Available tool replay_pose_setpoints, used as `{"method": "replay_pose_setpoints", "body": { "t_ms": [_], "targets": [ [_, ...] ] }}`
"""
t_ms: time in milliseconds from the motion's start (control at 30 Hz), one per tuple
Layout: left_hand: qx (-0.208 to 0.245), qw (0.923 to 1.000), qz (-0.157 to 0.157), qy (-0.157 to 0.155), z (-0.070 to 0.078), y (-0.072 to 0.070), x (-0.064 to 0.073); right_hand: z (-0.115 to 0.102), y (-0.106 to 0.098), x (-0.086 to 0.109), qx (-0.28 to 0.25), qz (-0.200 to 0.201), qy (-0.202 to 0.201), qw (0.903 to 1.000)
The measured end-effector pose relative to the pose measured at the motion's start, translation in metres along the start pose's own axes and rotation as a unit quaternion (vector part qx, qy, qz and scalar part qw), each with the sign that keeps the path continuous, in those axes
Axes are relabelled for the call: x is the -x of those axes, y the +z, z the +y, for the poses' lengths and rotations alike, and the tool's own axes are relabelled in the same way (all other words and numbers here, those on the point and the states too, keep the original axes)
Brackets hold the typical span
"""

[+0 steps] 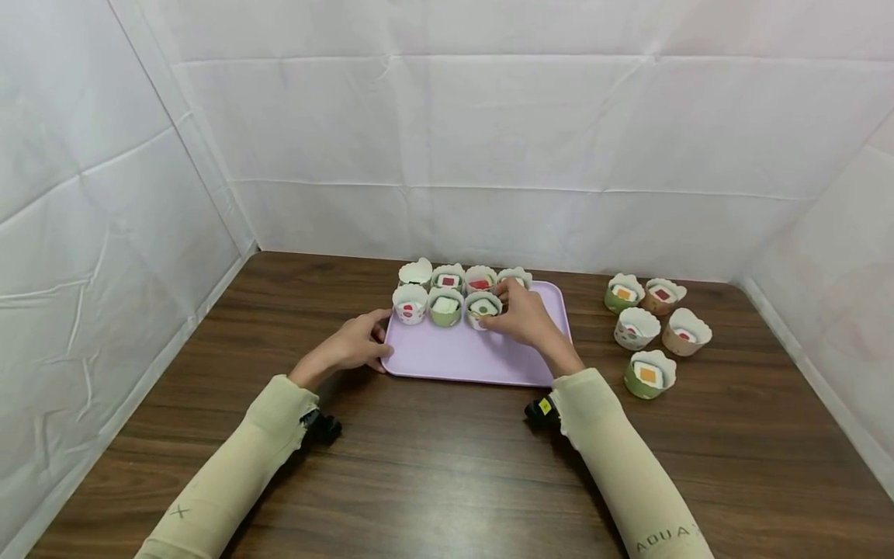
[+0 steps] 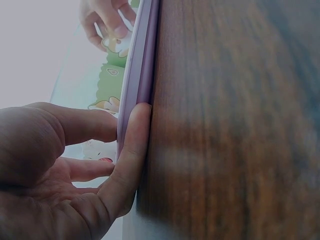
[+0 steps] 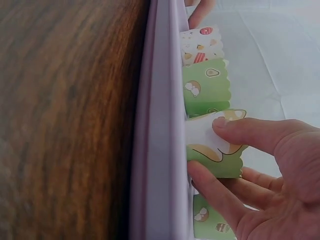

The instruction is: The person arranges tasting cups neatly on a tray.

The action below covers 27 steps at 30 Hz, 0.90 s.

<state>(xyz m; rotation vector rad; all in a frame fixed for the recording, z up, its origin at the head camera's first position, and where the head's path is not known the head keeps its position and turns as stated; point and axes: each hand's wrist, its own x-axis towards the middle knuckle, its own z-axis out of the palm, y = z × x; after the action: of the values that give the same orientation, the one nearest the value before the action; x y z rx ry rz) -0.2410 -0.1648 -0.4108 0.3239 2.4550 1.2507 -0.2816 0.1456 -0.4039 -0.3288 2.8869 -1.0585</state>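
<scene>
Both arms slant forward and inward, the left arm [image 1: 230, 473] and right arm [image 1: 621, 458] sleeved to the wrists; the left hand [image 1: 358, 341] grips with bent fingers [image 2: 92, 170], while the right hand [image 1: 525, 314] pinches, palm down

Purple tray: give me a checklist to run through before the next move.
1. Left hand steadying the purple tray at its left edge: ok.
2. Right hand has its cup secure: ok, pinched between thumb and fingers.
3. Base of that cup settled on the tray: cannot tell; the hand hides part of it.
4. Right hand free to fetch another: not ok; it grips that cup.
5. Bare space at the tray's near side: ok.
6. Five waiting cups upright on the table, to the right of the tray: ok.
</scene>
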Motion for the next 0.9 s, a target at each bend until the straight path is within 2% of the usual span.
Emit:
{"method": "replay_pose_setpoints", "body": {
  "t_ms": [167,400,900],
  "targets": [
    [-0.002,1.0,0.001,-0.001,0.0004,-0.0002,-0.0003,0.0012,0.0007,-0.0007,-0.003,0.0,-0.009,1.0],
    [-0.006,1.0,-0.003,-0.006,-0.0009,0.0014,-0.0002,0.0049,0.0007,0.0009,-0.025,-0.005,0.004,0.9997],
    [-0.002,1.0,0.001,0.001,-0.0009,-0.0001,-0.0001,0.0031,0.0009,0.0,-0.035,0.0,-0.001,0.9994]
  ]
}}
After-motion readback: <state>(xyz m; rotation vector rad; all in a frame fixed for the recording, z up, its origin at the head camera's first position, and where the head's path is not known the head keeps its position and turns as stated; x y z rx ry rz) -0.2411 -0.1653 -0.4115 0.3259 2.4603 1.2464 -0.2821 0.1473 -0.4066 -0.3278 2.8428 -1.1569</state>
